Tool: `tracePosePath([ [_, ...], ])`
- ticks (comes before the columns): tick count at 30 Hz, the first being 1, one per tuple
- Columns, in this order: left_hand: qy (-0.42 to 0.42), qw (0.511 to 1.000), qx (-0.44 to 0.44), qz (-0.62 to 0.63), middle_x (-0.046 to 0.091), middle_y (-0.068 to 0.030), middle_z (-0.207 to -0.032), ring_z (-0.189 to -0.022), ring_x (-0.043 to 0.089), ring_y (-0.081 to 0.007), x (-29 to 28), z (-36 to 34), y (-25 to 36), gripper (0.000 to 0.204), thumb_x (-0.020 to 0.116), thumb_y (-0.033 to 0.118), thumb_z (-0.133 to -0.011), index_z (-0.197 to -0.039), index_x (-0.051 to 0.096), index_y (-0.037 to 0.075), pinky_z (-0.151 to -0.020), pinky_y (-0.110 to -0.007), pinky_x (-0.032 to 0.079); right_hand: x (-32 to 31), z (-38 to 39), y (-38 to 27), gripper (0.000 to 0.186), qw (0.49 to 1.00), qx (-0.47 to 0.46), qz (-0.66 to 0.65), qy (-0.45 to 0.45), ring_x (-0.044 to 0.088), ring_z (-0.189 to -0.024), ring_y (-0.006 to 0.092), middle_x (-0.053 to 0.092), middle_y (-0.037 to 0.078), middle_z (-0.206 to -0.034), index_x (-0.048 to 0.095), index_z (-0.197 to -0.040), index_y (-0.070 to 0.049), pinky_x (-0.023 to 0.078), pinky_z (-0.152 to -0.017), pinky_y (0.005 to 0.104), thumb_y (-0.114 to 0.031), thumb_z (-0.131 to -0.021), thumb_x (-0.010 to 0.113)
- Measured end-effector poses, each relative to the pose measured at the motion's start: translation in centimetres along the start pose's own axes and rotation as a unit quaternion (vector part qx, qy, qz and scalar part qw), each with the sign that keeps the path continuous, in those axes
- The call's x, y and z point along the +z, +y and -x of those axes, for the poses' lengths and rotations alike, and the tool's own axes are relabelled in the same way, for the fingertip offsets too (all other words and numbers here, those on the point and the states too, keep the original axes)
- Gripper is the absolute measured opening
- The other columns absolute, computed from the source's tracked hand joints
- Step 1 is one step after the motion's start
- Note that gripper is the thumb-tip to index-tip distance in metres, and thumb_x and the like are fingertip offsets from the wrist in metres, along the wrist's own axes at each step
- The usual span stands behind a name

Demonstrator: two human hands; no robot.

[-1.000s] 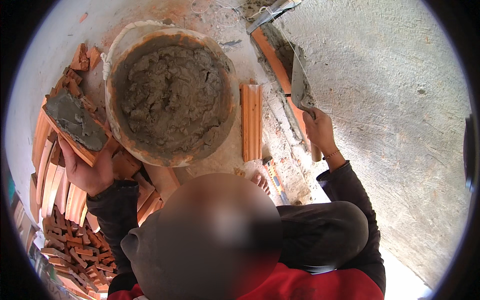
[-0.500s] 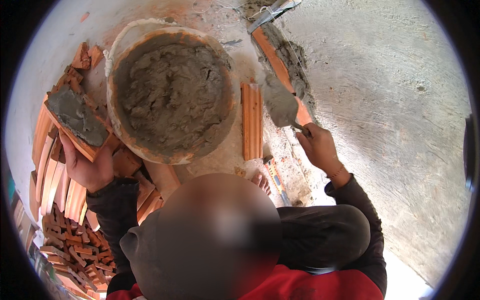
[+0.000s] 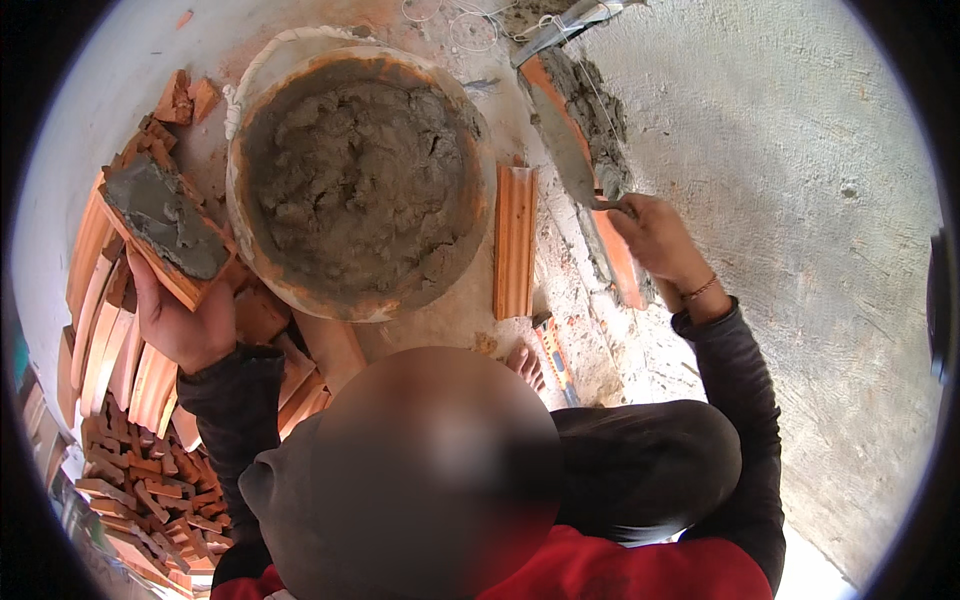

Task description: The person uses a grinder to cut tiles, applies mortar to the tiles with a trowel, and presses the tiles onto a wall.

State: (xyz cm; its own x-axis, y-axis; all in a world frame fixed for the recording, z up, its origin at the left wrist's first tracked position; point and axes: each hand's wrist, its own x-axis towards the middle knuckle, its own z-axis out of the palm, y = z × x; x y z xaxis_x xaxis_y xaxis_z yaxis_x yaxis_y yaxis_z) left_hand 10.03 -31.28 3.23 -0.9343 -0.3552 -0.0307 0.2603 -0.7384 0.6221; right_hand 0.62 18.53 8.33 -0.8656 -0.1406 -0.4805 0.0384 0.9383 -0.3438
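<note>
I am watching the left hand point(image 3: 185, 325) gripping a brick point(image 3: 165, 230) from below, fingers closed around its near end, the top face carrying a slab of wet grey mortar point(image 3: 168, 215). The brick is sitting just left of the mortar bucket point(image 3: 360, 180), above the loose pile of bricks point(image 3: 130, 440) under that forearm.

The right hand point(image 3: 655, 240) is wrapping shut on the handle of a trowel point(image 3: 565, 150) — blade pointing up and away, lying along the mortar bed at the foot of the wall point(image 3: 780, 200). A single brick point(image 3: 515, 240) is lying flat between the two hands.

Handling judgement: the brick is looking stiff, rough and fairly heavy for one hand, so grip should be good, but fired clay chips at the corners. The mortar is soft and will likely slide if the brick tilts — I would be keeping the loaded face level and holding by the bare sides and underside. The trowel looks light and rigid; best held at the handle only.
</note>
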Motion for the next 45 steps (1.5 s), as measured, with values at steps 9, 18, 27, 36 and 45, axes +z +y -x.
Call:
tracePosePath([
  [9,-0.002,1.0,-0.012,-0.018,0.058,-0.0105,-0.134,-0.119,0.057,-0.0296,-1.0,0.1,0.3,0.045,0.034,0.032,-0.108,-0.141,0.046,0.005,-0.102,-0.047,0.044,2.2,1.6,-0.5,0.025,0.921,0.184,-0.342,-0.026,0.049,-0.049,0.0085,0.052,0.0,-0.064,0.057,-0.095,-0.002,0.043,-0.043,0.0265,-0.026,-0.1,0.055],
  [18,-0.012,1.0,-0.014,-0.012,0.057,-0.0103,-0.136,-0.123,0.055,-0.0283,-0.1,0.1,0.4,0.045,0.034,0.031,-0.108,-0.142,0.045,0.005,-0.105,-0.046,0.042,2.9,2.4,0.7,0.025,0.9,0.182,-0.395,-0.014,0.05,-0.052,0.0085,0.051,-0.001,-0.066,0.057,-0.097,-0.001,0.044,-0.045,0.0268,-0.026,-0.1,0.056],
  [27,-0.065,0.997,-0.035,0.002,0.057,-0.0098,-0.136,-0.123,0.055,-0.0282,-0.6,0.1,0.5,0.045,0.033,0.031,-0.108,-0.142,0.046,0.005,-0.106,-0.047,0.04,4.9,3.6,2.6,0.028,0.92,0.198,-0.337,0.026,0.052,-0.053,0.0085,0.054,0.0,-0.066,0.061,-0.102,0.0,0.045,-0.047,0.0269,-0.028,-0.099,0.057],
  [36,-0.006,0.999,-0.025,-0.019,0.056,-0.0095,-0.137,-0.123,0.055,-0.0283,-0.2,-0.1,0.3,0.045,0.034,0.031,-0.108,-0.142,0.045,0.006,-0.105,-0.046,0.041,3.0,3.1,0.8,0.028,0.943,0.169,-0.287,-0.008,0.052,-0.05,0.0091,0.053,0.001,-0.062,0.06,-0.095,0.001,0.045,-0.045,0.0268,-0.026,-0.1,0.055],
  [45,-0.039,0.999,-0.016,0.0,0.058,-0.0096,-0.136,-0.122,0.056,-0.0287,0.0,0.0,0.5,0.045,0.034,0.031,-0.107,-0.142,0.046,0.005,-0.105,-0.046,0.041,4.8,3.4,-1.3,0.025,0.92,0.182,-0.344,0.054,0.05,-0.047,0.009,0.053,0.0,-0.063,0.056,-0.091,-0.002,0.044,-0.043,0.0263,-0.025,-0.101,0.053],
])
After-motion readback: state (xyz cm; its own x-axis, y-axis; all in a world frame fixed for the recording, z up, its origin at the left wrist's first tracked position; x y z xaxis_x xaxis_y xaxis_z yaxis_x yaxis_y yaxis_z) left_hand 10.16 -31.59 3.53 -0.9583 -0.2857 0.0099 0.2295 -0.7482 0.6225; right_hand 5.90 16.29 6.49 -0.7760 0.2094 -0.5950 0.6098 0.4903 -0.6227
